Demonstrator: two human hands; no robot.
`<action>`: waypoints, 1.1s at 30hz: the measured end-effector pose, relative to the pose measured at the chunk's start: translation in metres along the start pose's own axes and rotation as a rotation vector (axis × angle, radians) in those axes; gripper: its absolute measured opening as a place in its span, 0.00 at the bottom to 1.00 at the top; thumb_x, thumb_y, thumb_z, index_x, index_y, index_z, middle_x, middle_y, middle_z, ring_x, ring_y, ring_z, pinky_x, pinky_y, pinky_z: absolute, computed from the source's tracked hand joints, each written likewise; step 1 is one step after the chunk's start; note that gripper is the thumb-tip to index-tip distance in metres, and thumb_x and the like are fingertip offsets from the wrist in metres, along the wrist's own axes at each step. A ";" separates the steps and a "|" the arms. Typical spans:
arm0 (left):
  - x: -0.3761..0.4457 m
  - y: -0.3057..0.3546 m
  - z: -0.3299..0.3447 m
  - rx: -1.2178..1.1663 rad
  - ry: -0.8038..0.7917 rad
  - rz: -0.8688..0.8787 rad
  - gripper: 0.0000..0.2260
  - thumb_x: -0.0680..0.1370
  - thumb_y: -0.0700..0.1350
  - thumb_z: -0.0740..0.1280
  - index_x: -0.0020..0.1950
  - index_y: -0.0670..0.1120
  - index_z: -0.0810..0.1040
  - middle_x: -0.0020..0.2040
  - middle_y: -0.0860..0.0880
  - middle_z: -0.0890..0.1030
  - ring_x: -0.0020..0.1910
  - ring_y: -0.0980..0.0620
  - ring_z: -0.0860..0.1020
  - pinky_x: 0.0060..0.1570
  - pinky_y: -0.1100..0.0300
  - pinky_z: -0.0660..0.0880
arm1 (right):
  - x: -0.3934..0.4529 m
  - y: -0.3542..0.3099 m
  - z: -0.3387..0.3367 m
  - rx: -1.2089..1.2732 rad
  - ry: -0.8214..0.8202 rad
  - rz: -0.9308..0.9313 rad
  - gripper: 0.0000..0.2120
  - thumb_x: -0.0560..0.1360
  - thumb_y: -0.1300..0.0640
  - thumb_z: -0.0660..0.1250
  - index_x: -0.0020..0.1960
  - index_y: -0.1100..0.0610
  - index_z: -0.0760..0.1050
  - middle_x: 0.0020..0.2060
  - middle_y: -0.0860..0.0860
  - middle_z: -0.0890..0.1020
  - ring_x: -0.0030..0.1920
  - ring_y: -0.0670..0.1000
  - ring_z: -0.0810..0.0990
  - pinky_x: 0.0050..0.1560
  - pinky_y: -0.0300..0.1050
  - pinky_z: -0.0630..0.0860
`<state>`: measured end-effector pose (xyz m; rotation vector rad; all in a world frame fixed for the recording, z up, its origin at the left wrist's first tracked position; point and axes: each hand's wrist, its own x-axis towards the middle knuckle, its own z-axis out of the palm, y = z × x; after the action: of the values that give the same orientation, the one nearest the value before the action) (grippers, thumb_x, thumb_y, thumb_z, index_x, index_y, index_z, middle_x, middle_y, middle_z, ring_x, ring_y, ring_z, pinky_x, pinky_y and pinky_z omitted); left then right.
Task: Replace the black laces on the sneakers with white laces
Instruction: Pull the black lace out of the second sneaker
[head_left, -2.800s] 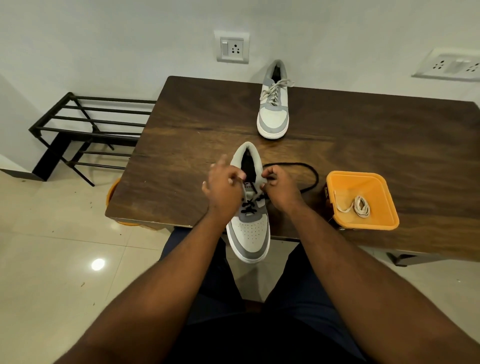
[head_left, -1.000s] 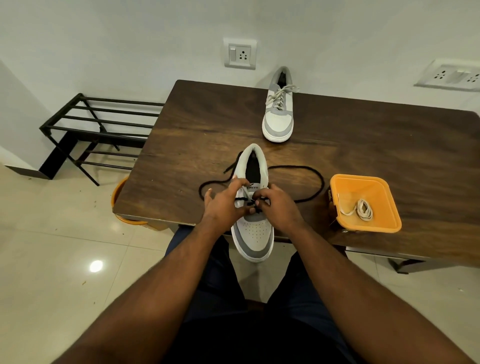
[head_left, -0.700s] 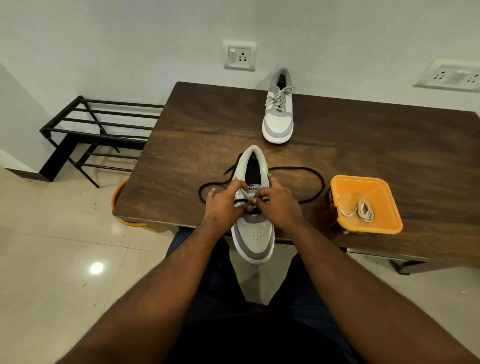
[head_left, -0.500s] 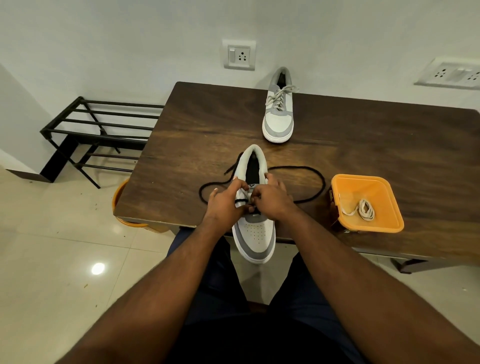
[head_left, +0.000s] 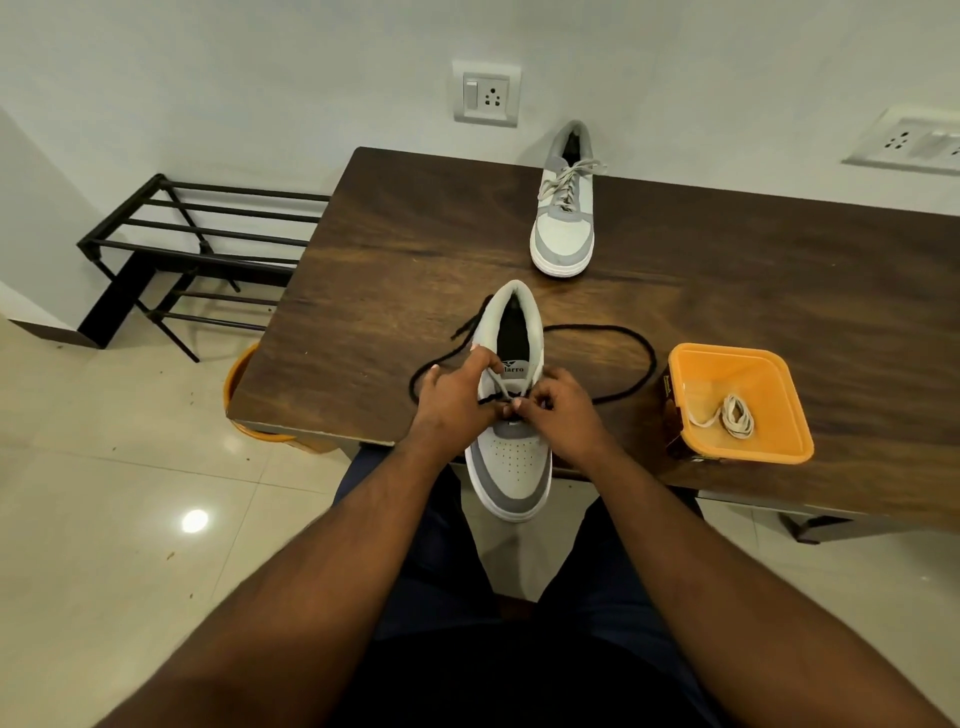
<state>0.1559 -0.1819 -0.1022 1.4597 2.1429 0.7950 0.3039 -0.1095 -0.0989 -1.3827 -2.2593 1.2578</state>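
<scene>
Near sneaker lay toe toward us over the table edge. Our left hand and right hand, fingers curled, pinched the black lace at its lowest eyelets; slack looped beyond its heel. White lace sat in the orange tub, right of the sneaker, unobstructed.

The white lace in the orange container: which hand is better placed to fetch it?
Probably the right hand: the orange container holding the white lace sits on its side; the left hand would cross the near sneaker.
</scene>
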 end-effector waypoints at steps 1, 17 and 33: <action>0.001 0.001 -0.001 0.020 -0.003 -0.003 0.20 0.69 0.53 0.76 0.55 0.55 0.69 0.41 0.56 0.80 0.42 0.53 0.79 0.67 0.49 0.65 | 0.001 -0.003 0.000 -0.048 0.028 -0.017 0.11 0.71 0.42 0.67 0.34 0.46 0.73 0.65 0.48 0.72 0.61 0.54 0.74 0.58 0.59 0.75; 0.002 0.005 -0.008 0.046 -0.074 -0.044 0.18 0.73 0.51 0.71 0.58 0.54 0.68 0.44 0.57 0.80 0.53 0.51 0.79 0.74 0.47 0.51 | -0.011 -0.019 -0.002 0.058 0.086 -0.255 0.07 0.74 0.57 0.70 0.40 0.46 0.76 0.75 0.46 0.63 0.72 0.53 0.64 0.69 0.61 0.65; 0.002 0.010 -0.009 0.027 -0.085 -0.061 0.19 0.72 0.51 0.73 0.57 0.54 0.68 0.45 0.55 0.79 0.50 0.50 0.79 0.73 0.49 0.48 | -0.025 -0.022 -0.016 0.346 0.177 -0.201 0.06 0.77 0.59 0.67 0.42 0.56 0.80 0.71 0.43 0.66 0.70 0.48 0.67 0.66 0.50 0.72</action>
<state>0.1567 -0.1794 -0.0884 1.4080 2.1313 0.6725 0.3121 -0.1250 -0.0670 -1.0689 -1.8987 1.3230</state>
